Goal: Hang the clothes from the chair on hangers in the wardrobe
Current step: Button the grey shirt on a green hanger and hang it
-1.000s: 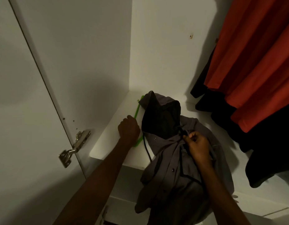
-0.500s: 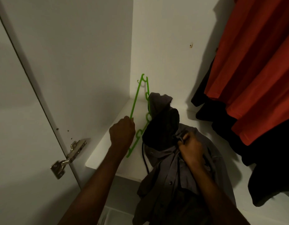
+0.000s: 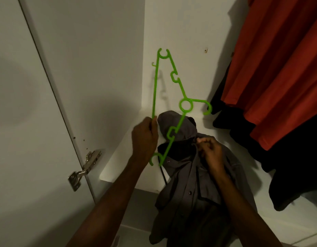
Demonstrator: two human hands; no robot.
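The left hand (image 3: 144, 139) has its fingers curled tight round the bottom bar of the green hanger (image 3: 172, 104) and holds it up on end, while the right hand (image 3: 210, 152) pinches the collar of the grey shirt (image 3: 193, 184), which lies in a heap on the white shelf (image 3: 115, 168) with part of it hanging over the edge. The hanger's little hooks could catch on the cloth as it goes into the neck. The shirt could also slide off the shelf, because only a pinch holds it.
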